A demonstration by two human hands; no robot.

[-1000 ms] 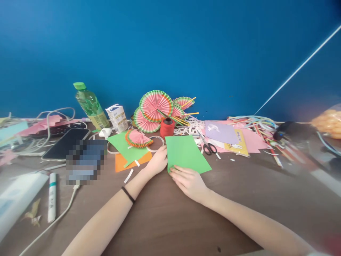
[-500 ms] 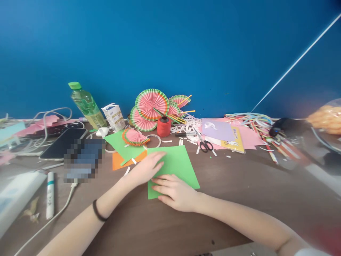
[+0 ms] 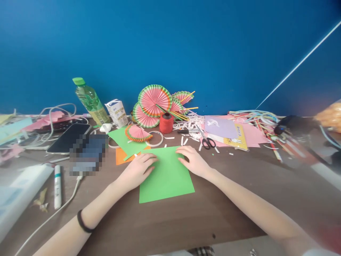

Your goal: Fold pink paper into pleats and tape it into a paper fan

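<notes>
A green sheet of paper [image 3: 167, 183] lies flat on the brown table in front of me. Over its left edge rests my left hand [image 3: 139, 170], open, with the fingers stretched toward the middle of the sheet and the thumb apart. At the sheet's upper right edge is my right hand [image 3: 194, 161], open, its fingertips on or just over the paper and the thumb spread below. Beyond the sheet lie a folded pink paper fan [image 3: 138, 133], a roll of tape [image 3: 155, 139] and a spool of red thread [image 3: 166, 124].
Pleated round fans [image 3: 155, 100] lean near the blue wall. Scissors [image 3: 207, 142] lie beside paper scraps and a yellow-purple packet [image 3: 226, 133]. A bottle [image 3: 92, 103], small carton [image 3: 117, 113], phone [image 3: 68, 138], marker [image 3: 57, 186] and white cable [image 3: 70, 199] occupy the left.
My right hand has moved up and right, from the sheet's middle to its upper right edge. My left hand has shifted left and down. The sheet has turned slightly and lies more exposed.
</notes>
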